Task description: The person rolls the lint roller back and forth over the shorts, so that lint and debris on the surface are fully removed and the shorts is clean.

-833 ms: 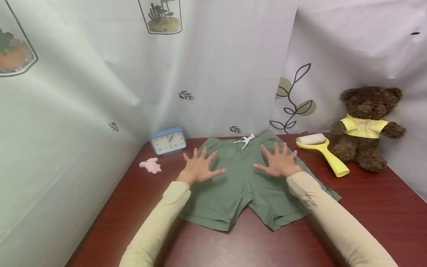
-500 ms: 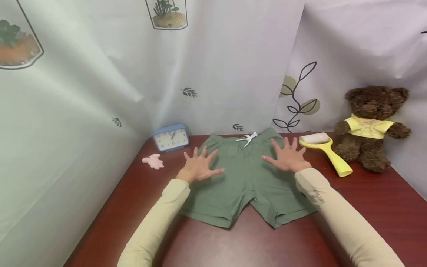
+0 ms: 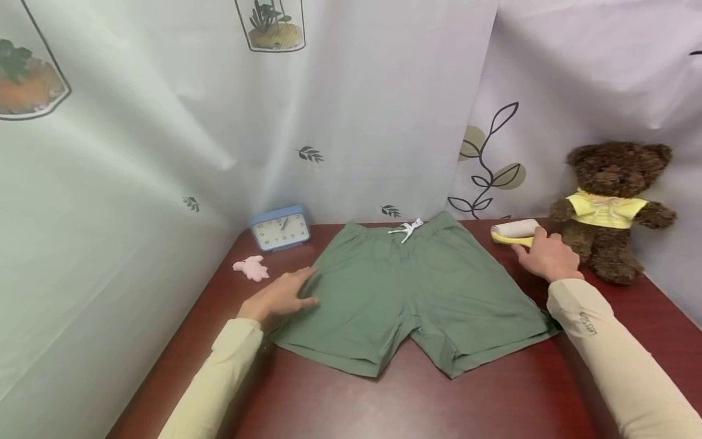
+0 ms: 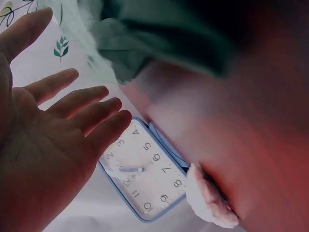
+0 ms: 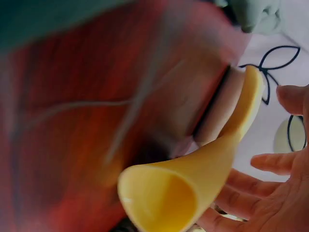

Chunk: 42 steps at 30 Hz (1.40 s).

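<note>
Green drawstring shorts (image 3: 373,286) lie spread flat on the table, their white tie at the far edge. By their left edge is my left hand (image 3: 280,296), fingers extended and holding nothing; the left wrist view shows its palm (image 4: 43,135). My right hand (image 3: 551,256) is over the handle of a yellow lint roller (image 3: 514,231), covering most of it in the head view. In the right wrist view the fingers are spread beside the yellow handle (image 5: 207,164), some partly behind it and not curled round it. Whether they touch it, I cannot tell.
A blue alarm clock (image 3: 281,228) and a small pink animal-shaped piece (image 3: 251,267) are at the table's back left. A brown teddy bear (image 3: 620,171) in a yellow top sits behind the roller. White printed cloth (image 3: 362,110) walls the back and sides.
My right hand has moved right, from above the shorts to the lint roller. My left hand has shifted left and nearer, from above the shorts to their left edge. The shorts look unmoved.
</note>
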Available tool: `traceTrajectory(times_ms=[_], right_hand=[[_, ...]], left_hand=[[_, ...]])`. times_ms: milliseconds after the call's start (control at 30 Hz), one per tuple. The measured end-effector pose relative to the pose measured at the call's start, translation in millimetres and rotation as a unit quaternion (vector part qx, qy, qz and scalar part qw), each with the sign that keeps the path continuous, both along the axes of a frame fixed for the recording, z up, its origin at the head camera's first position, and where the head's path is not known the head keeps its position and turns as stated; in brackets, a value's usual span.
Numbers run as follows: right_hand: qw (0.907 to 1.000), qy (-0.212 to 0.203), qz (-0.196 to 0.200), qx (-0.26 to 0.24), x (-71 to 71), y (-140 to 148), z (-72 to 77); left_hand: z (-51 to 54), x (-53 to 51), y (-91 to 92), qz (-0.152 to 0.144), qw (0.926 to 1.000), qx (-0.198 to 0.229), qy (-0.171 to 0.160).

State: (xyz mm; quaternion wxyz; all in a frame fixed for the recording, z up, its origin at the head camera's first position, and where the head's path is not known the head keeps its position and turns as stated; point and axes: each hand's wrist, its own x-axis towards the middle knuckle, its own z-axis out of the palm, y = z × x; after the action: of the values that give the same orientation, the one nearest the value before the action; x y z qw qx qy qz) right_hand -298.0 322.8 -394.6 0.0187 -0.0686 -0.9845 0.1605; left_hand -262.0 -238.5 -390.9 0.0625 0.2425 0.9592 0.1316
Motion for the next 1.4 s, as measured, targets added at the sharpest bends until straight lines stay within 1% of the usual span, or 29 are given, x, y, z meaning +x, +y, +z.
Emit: traceTrajectory(times_ms=[133,267,400,467,567,667,800,900,1000,1133,1267,1400], right_hand=[[0.9996,-0.021,-0.011,-0.014,-0.7,8,-1.8],[0.9988,-0.015,-0.023,-0.040,-3.8,7,-4.5],[0.9962,-0.007,-0.053,-0.068,-9.8,-1,-6.4],[0.9939,-0.008,-0.071,-0.083,-12.6,-5,-6.5],[0.9897,-0.014,-0.089,-0.111,-17.9,-12,-6.6],[0.9880,-0.007,-0.102,-0.116,-21.5,-16,-6.6],[0.9888,0.020,-0.105,-0.104,-23.3,-17,-4.5],[0.9904,0.047,-0.085,-0.098,-26.8,-21,1.0],[0.9909,0.074,-0.063,-0.093,-33.8,-30,9.4],[0.9910,0.084,-0.029,-0.100,-44.1,-52,23.5],[0.9893,0.088,0.035,-0.111,-51.7,-82,32.7],[0.9813,0.100,0.121,-0.112,-63.8,-119,32.1]], left_hand=[[-4.3,6.9,-3.9,0.002,0.9999,0.001,-0.012],[-6.8,10.6,-1.5,0.014,0.9992,0.001,-0.037],[-6.5,14.1,-2.1,0.022,0.9980,-0.003,-0.059],[-6.5,14.3,-1.7,0.020,0.9979,-0.002,-0.061],[-4.9,14.9,-2.5,0.027,0.9976,-0.005,-0.063],[-3.7,14.9,-1.9,0.033,0.9970,-0.010,-0.070],[-5.5,13.2,1.1,0.026,0.9967,-0.016,-0.076],[-6.9,12.2,3.1,0.025,0.9963,-0.020,-0.079],[-6.9,10.5,6.0,0.032,0.9954,-0.027,-0.086],[-6.2,7.0,8.8,0.037,0.9947,-0.035,-0.089],[-5.4,2.2,12.7,0.039,0.9941,-0.041,-0.092],[-4.5,-0.1,15.8,0.048,0.9919,-0.046,-0.109]])
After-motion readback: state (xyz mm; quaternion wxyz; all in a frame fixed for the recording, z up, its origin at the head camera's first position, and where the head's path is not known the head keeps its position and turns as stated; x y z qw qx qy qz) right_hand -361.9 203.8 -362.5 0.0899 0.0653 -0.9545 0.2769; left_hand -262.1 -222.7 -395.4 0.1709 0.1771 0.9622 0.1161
